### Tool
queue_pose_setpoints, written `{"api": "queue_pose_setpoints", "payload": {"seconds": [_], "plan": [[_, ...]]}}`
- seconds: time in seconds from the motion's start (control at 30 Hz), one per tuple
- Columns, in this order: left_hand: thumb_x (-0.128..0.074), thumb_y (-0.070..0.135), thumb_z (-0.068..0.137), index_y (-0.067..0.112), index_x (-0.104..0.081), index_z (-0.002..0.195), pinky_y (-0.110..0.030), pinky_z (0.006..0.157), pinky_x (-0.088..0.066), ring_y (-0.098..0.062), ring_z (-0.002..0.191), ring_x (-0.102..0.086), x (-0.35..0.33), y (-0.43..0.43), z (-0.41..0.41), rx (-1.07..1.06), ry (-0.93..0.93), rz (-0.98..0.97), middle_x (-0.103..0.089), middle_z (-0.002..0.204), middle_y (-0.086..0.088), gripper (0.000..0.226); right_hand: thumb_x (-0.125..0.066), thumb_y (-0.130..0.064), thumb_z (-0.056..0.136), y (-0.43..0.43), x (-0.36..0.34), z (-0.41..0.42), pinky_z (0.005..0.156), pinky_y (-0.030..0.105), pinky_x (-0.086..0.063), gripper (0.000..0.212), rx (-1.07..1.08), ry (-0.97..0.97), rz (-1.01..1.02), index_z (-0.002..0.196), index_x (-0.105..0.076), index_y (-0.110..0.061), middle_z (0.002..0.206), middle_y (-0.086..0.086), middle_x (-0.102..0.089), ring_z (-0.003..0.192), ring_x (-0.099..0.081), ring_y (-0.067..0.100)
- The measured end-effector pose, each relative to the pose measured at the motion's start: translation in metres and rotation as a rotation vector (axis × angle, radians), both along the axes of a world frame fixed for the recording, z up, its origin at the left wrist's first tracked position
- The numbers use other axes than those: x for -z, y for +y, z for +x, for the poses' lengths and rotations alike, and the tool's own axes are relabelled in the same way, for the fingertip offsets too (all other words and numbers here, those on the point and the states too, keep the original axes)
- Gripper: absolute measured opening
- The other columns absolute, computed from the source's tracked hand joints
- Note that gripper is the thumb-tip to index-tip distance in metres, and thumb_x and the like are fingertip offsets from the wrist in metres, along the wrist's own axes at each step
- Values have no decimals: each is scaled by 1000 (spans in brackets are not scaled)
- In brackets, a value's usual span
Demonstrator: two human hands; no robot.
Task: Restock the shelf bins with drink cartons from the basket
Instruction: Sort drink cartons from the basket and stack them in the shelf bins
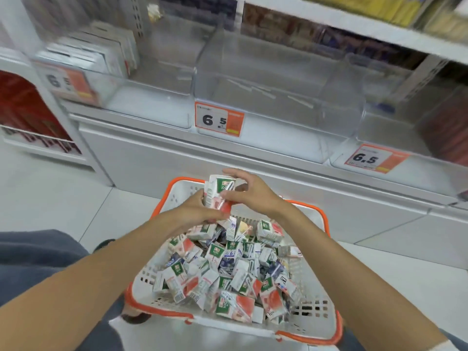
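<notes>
Several small drink cartons are bunched between both hands, just above the far end of the basket. Blur hides the count, probably two or three. Left hand grips the bunch from below and the side. Right hand curls over the top, fingers round the far face.

Handling: light, stiff paperboard with a glossy print, so slightly slippery. Straws are stuck to the faces, and a hard squeeze would dent them. Best held across the broad flat faces, packed face to face, not by corners or straws.

Loose pile of cartons, red-green and blue prints mixed, fills the white basket with its orange rim, low in front of the person. Clear middle bin sits straight ahead on the shelf with nothing in it and a price tag on its front. Left bin has white packs at its back. Right bin is only partly in view.

Next move calls for lifting the bunch forward into a bin.
</notes>
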State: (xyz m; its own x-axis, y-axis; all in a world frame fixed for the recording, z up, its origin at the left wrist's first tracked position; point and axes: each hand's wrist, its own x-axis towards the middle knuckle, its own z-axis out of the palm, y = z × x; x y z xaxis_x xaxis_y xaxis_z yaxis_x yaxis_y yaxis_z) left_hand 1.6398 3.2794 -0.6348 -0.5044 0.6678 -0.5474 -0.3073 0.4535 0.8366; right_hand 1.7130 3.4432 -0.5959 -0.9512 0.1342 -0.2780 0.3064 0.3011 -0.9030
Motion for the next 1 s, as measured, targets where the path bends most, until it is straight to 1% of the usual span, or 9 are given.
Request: {"api": "queue_pose_setpoints", "payload": {"seconds": [0.1, 0.23, 0.33, 0.43, 0.53, 0.7, 0.8, 0.87, 1.0], "plan": [[-82, -1, 69, 22, -47, 129, -28, 79, -57, -19, 98, -68, -41, -31, -33, 31, 62, 106, -67, 113, -8, 72, -74, -28, 85, -25, -40, -29, 87, 20, -49, 75, -114, -20, 50, 149, -34, -29, 139, -1, -52, 118, -54, 9], [-78, -10, 69, 17, -53, 129, -29, 83, -57, -17, 99, -68, -97, -69, -83, -49, 188, 189, -66, 118, -7, 70, -78, -12, 80, -65, -94, -81, 89, 30, -53, 53, -96, 102, 1, 127, -55, -9, 111, 10, -69, 93, -65, 12], [-88, 5, 55, 18, -54, 130, -34, 96, -52, -19, 109, -65, -135, -91, -125, -160, 349, 245, -67, 120, -3, 83, -84, -14, 72, -91, -137, -125, 77, 19, -52, 54, -11, 292, 100, 120, -60, -12, 96, -2, -69, 78, -63, 2], [-92, 31, 56, 24, -46, 138, -32, 101, -42, -10, 117, -54, -157, -105, -172, -286, 742, 146, -56, 130, 8, 94, -86, -18, 70, -104, -170, -166, 68, 11, -51, 58, 85, 459, 153, 119, -58, -11, 98, -3, -67, 75, -62, -3], [-80, 42, 73, 19, -45, 141, -35, 110, -32, -22, 133, -39, -144, -116, -214, -364, 1317, -137, -45, 144, -4, 80, -85, -33, 71, -104, -176, -208, 80, 27, -56, 66, 198, 495, 210, 125, -54, -12, 115, 4, -63, 95, -65, 11], [-56, 58, 86, 21, -28, 150, -54, 118, -14, -25, 146, -20, -99, -128, -261, -186, 1469, -525, -28, 157, -6, 79, -85, -34, 71, -102, -142, -279, 90, 33, -53, 81, 161, 339, 303, 137, -47, -7, 125, 5, -60, 106, -62, 17], [-53, 51, 91, 23, -34, 148, -57, 111, -24, -23, 140, -31, -90, -139, -270, -197, 1547, -483, -41, 148, -1, 67, -77, -46, 77, -107, -123, -308, 96, 30, -47, 55, -122, 39, 174, 124, -60, -23, 133, -4, -57, 121, -52, 12], [-54, 47, 92, 22, -37, 146, -58, 110, -27, -23, 136, -37, -90, -141, -270, -234, 1591, -467, -46, 144, 0, 63, -71, -50, 82, -107, -116, -318, 105, 41, -45, 47, -197, -86, 11, 123, -62, -28, 137, -5, -54, 129, -47, 14], [-55, 45, 92, 19, -37, 146, -57, 112, -25, -23, 135, -37, -87, -138, -268, -245, 1627, -482, -45, 146, -1, 63, -68, -25, 88, -108, -100, -328, 100, 46, -50, 51, -161, -101, -25, 133, -45, -26, 134, 6, -48, 117, -50, 22]]}}
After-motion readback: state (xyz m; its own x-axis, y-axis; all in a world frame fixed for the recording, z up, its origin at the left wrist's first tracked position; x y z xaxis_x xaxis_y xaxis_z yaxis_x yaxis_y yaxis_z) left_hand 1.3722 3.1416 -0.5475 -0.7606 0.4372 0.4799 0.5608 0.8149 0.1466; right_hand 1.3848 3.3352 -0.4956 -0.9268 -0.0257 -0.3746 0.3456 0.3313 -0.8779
